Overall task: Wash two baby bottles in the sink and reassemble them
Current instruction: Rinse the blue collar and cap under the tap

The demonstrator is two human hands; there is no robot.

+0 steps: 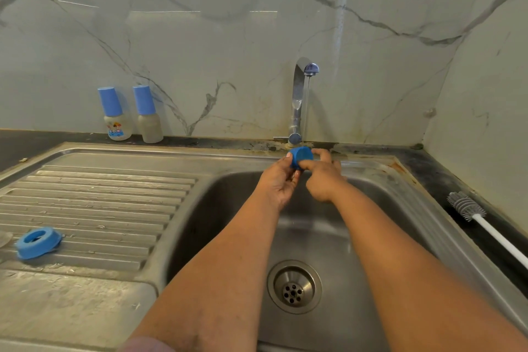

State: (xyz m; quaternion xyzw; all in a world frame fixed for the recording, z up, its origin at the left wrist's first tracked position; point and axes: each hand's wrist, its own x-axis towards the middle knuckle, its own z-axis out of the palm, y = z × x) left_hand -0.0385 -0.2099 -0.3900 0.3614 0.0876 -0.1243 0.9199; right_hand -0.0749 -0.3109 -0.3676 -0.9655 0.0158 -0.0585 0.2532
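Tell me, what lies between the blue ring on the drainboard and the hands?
Only bare ribbed drainboard and the sink's steel wall, in the head view, separate the blue ring from the hands, left and right.

i see a dark counter [17, 146] holding two capped bottles [115, 114] at ten o'clock, a brush [468, 207] at three; a blue ring [37, 241] on the drainboard [100, 203] at nine.

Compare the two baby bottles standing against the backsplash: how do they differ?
The left baby bottle has a colourful printed picture on its body; the right baby bottle shows a plain, cloudy body. The left one stands farther from the tap, the right one nearer. The left one's cap leans slightly left, the right one's looks straighter. Both stand upright on the counter, apart, each with a tall blue cap on.
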